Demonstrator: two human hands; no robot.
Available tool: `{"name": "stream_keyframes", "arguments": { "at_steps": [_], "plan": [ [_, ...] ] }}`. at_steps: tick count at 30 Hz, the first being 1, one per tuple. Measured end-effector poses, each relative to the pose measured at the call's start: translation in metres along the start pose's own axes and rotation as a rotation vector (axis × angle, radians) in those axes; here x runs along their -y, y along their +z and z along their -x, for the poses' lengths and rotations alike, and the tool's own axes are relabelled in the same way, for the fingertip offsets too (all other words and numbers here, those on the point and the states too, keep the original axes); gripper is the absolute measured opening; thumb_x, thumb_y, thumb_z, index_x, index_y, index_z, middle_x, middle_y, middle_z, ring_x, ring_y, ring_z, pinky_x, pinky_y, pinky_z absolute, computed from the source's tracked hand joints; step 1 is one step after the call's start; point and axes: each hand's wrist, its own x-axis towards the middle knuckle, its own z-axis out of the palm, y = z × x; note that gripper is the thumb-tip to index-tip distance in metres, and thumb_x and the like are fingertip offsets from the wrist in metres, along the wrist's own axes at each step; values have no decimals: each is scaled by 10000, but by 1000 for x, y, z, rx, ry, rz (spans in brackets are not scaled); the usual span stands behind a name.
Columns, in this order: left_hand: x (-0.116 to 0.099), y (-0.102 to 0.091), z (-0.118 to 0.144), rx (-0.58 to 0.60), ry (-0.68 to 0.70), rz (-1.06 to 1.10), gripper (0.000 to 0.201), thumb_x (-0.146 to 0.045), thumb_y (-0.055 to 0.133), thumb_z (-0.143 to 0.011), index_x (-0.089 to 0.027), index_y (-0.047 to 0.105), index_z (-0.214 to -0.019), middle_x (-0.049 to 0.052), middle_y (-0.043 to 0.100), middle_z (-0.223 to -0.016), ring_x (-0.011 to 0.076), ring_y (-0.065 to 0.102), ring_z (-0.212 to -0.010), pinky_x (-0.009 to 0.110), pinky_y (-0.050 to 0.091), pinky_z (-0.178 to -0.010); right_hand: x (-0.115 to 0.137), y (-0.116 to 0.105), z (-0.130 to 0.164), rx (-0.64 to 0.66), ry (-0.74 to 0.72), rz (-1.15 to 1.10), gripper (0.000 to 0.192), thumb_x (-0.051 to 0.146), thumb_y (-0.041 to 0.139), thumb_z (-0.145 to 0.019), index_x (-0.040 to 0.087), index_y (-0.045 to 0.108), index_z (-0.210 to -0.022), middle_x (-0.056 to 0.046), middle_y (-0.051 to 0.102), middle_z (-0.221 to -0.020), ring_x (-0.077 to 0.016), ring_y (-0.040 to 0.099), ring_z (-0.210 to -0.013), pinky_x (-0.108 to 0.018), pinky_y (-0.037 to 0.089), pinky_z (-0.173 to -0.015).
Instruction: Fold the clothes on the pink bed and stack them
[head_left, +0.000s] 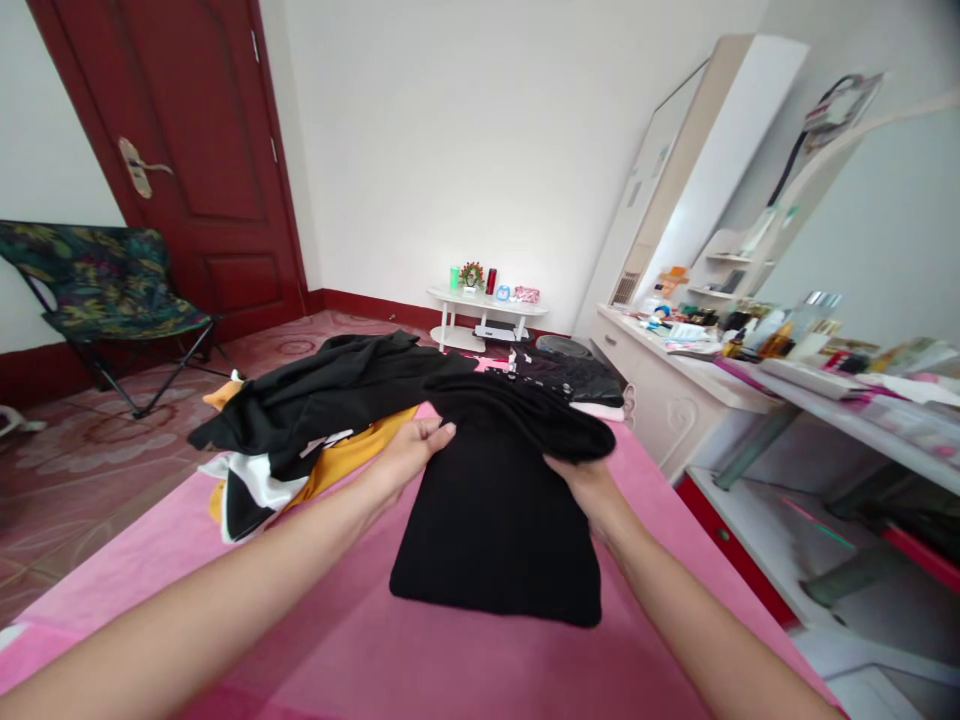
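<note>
A black garment (502,520), folded into a rough rectangle, lies in front of me on the pink cloth (337,640) of the bed. Its far end is doubled over into a thick fold. My left hand (416,447) pinches the left edge of that fold, thumb on top. At the right edge, my right hand (581,485) grips the garment, its fingers mostly hidden under the black fabric. Left of the garment is a loose heap with a black piece of clothing (322,390) over yellow cloth (360,455) and a white-and-black piece (259,490).
Folded dark clothes (566,370) lie at the far right of the bed. A cluttered dressing table (675,350) runs along the right side. Beyond the bed stands a small white table (487,303). A folding chair (112,290) is by the red door (202,150).
</note>
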Motion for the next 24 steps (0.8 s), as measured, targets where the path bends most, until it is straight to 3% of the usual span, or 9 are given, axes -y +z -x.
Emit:
{"name": "stream_keyframes", "arguments": {
  "at_steps": [1, 4, 7, 10, 14, 17, 19, 22, 24],
  "plan": [
    [7, 5, -20, -88, -39, -188, 286, -398, 538, -847, -167, 596, -688, 13, 642, -668, 168, 616, -663, 238, 455, -608, -11, 6, -12, -40, 28, 87, 410, 408, 617, -747, 178, 628, -1086, -88, 702, -986, -259, 648, -940, -402, 485, -859],
    [38, 17, -60, -220, -97, -433, 232, -340, 623, -775, -188, 570, -608, 8, 606, -611, 201, 611, -702, 258, 420, -617, -48, 21, -28, -118, 121, 380, 383, 376, 597, -750, 130, 616, -1043, -138, 693, -970, -288, 642, -956, -392, 482, -841],
    [66, 22, -73, -280, -88, -505, 205, -339, 639, -753, -210, 566, -612, 5, 587, -601, 221, 598, -728, 270, 380, -621, -72, 25, -27, -106, 122, 511, 342, 382, 520, -811, 122, 601, -1018, -158, 684, -954, -290, 643, -956, -379, 478, -836],
    [79, 21, -71, -298, -43, -521, 214, -370, 601, -779, -216, 550, -641, -5, 581, -607, 201, 578, -679, 258, 345, -589, -78, 22, -28, -73, 129, 522, 360, 397, 488, -832, 120, 590, -1038, -165, 669, -1027, -281, 630, -996, -378, 468, -869],
    [82, 23, -59, -306, 38, -454, 238, -392, 491, -848, -208, 482, -698, -38, 525, -570, 143, 530, -570, 222, 330, -536, -69, 24, -30, -87, 179, 344, 382, 410, 544, -783, 138, 598, -1046, -144, 657, -1092, -282, 587, -1088, -398, 450, -923],
    [87, 20, -48, -295, 134, -280, 267, -411, 446, -865, -204, 420, -697, -56, 466, -536, 114, 485, -495, 206, 327, -493, -63, 30, -22, 14, 132, 90, 371, 412, 506, -809, 157, 581, -1069, -107, 658, -1099, -246, 601, -1066, -371, 472, -904],
    [91, 10, -45, -242, 133, -237, 273, -404, 473, -848, -201, 411, -676, -50, 473, -529, 116, 484, -476, 213, 348, -489, -62, 31, -16, 72, 108, 44, 344, 409, 478, -828, 162, 583, -1043, -93, 673, -1044, -236, 632, -986, -362, 496, -855],
    [80, -9, -45, -162, 36, -376, 187, -325, 573, -781, -181, 492, -693, -8, 549, -580, 157, 546, -530, 264, 424, -554, -55, 20, -18, 72, 164, 357, 322, 397, 526, -799, 146, 601, -987, -115, 680, -926, -283, 644, -908, -416, 499, -810],
    [58, -15, -42, -185, 69, -493, 156, -280, 620, -747, -155, 572, -828, 45, 619, -736, 206, 602, -677, 323, 470, -673, -41, 10, -25, 36, 173, 625, 392, 375, 586, -761, 133, 583, -1069, -151, 660, -987, -332, 618, -965, -476, 474, -835]
  ]
}}
